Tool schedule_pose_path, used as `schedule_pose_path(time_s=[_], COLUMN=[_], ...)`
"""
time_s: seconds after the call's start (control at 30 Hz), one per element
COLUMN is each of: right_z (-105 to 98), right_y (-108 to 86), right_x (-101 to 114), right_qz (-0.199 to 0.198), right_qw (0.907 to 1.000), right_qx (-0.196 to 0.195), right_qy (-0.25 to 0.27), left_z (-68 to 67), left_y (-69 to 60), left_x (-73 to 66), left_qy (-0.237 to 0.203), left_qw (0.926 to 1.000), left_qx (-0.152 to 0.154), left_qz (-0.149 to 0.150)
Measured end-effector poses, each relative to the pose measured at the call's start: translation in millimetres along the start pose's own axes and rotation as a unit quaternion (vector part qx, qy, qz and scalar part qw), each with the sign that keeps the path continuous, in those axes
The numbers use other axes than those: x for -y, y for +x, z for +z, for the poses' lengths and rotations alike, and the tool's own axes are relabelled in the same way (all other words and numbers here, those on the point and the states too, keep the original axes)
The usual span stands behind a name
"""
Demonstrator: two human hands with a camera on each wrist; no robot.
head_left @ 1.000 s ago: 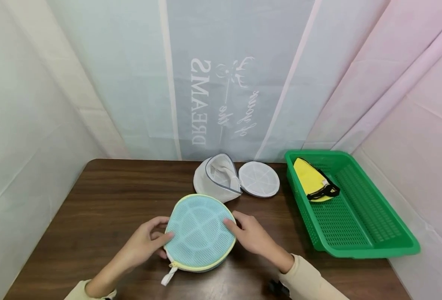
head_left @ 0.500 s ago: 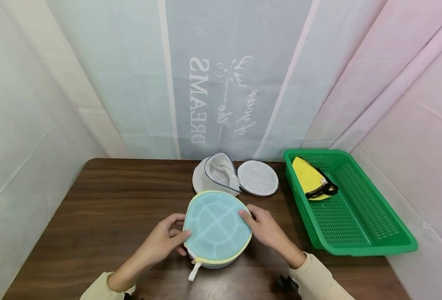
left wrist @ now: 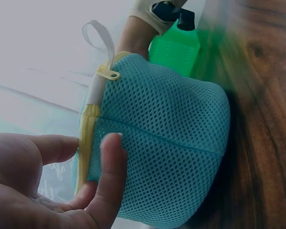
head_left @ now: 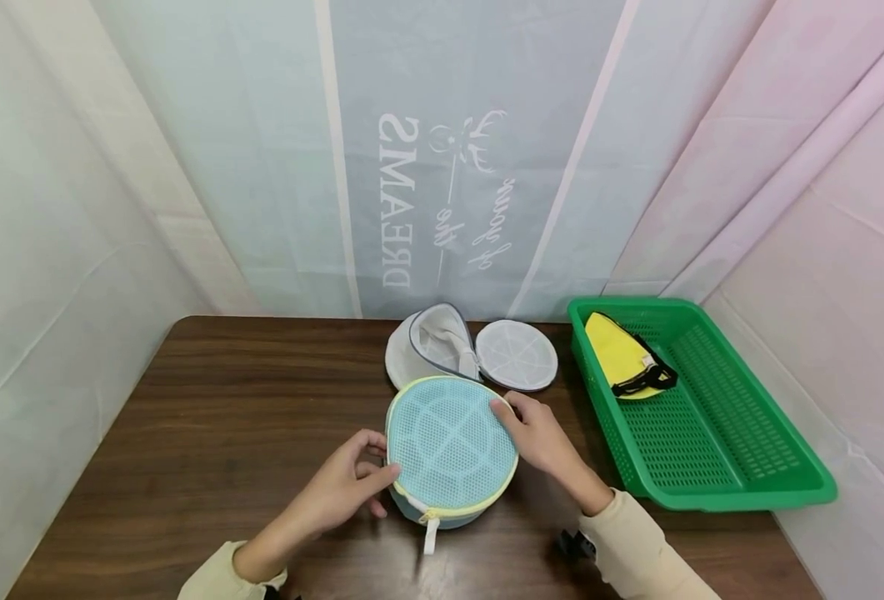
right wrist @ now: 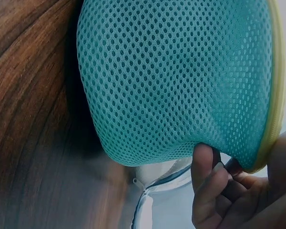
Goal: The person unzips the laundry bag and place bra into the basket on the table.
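A round, light-blue mesh laundry bag (head_left: 452,442) with a yellow zipper edge is held over the near middle of the table. Its white pull loop (head_left: 431,535) hangs at the near side. My left hand (head_left: 344,487) pinches the left rim, thumb at the zipper edge and fingers against the mesh side, as the left wrist view shows. On the far right rim, my right hand (head_left: 542,437) grips with the thumb on top and fingers curled below. In the left wrist view the zipper slider (left wrist: 108,73) sits at one end of the yellow edge.
Behind the bag lie an unzipped white mesh bag (head_left: 404,354) with grey trim and its round lid (head_left: 516,356). At the right stands a green basket (head_left: 741,504) holding a yellow item with black straps (head_left: 621,354). Curtains rise behind the brown table (head_left: 262,400).
Both hands have carried the blue mesh bag to the right and slightly away from me. The bag has also turned, so its pull loop now hangs nearer the middle.
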State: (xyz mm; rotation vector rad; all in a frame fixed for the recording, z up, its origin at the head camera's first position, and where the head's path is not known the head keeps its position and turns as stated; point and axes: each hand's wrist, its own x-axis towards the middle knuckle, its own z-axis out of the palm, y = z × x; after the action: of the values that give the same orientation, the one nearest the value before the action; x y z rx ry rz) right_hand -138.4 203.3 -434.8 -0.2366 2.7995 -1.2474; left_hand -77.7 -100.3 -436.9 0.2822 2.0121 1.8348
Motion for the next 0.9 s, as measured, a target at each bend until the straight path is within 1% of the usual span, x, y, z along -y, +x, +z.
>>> schedule_pose_path(time_s=[0.13,0.23,0.3,0.47,0.7,0.9], right_z=[-0.3,-0.8,-0.8,0.0,1.0,2.1], right_y=[0.0,-0.2,0.0,0.6,5.7,7.3], right_x=[-0.5,-0.4,-0.3,0.9,1.8,3.1], right_qz=[0.004,0.004,0.003,0.004,-0.003,0.000], right_qw=[1.0000,1.0000,0.9999,0.9999,0.9997,0.9996], right_qx=[-0.001,-0.004,-0.007,-0.011,-0.024,-0.026], right_qy=[-0.005,-0.005,-0.007,-0.005,-0.003,0.001], left_z=[2.7,5.8,8.1,14.3,22.4,30.9], left_y=[-3.2,-6.0,-7.7,-10.7,-8.6,-9.1], left_x=[2.7,3.4,3.2,2.9,4.9,7.3], left_qy=[0.006,0.003,-0.002,-0.026,-0.056,-0.065], left_qw=[0.9992,0.9978,0.9968,0.9945,0.9902,0.9879], left_qx=[0.026,0.049,0.059,0.079,0.096,0.117], left_qz=[-0.029,-0.044,-0.053,-0.064,-0.084,-0.079])
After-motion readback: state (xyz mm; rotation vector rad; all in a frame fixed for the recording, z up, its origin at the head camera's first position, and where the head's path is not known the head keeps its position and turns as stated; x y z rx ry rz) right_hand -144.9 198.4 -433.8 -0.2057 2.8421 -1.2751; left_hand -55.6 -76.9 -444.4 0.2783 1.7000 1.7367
